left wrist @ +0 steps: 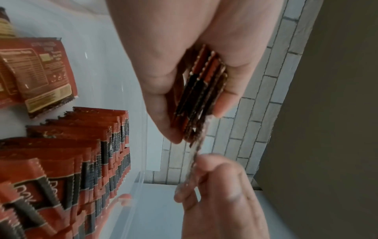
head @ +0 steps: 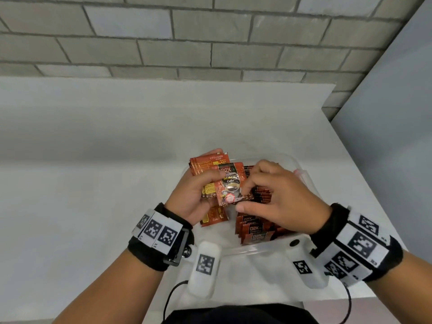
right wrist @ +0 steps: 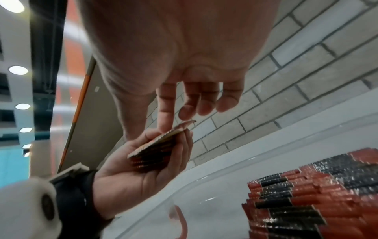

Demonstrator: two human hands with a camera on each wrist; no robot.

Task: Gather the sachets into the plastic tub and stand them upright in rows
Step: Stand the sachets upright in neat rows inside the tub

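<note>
Smooth white desk (head: 93,160) under grey brick wall (head: 187,43); clear plastic tub (head: 306,183) of glossy serrated sachets (head: 254,230); left hand (head: 194,195) gripping stack (head: 205,164), right hand (head: 280,202) pinching one sachet (head: 230,183).

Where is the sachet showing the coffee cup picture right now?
In the head view the front-facing sachet is above the plastic tub, centre frame, held between the left hand and the right hand, fronting the left hand's stack.

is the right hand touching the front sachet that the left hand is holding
Touching. The left wrist view shows the right hand pinching the front sachet by its lower edge, while the left hand grips the rest of the stack.
</note>
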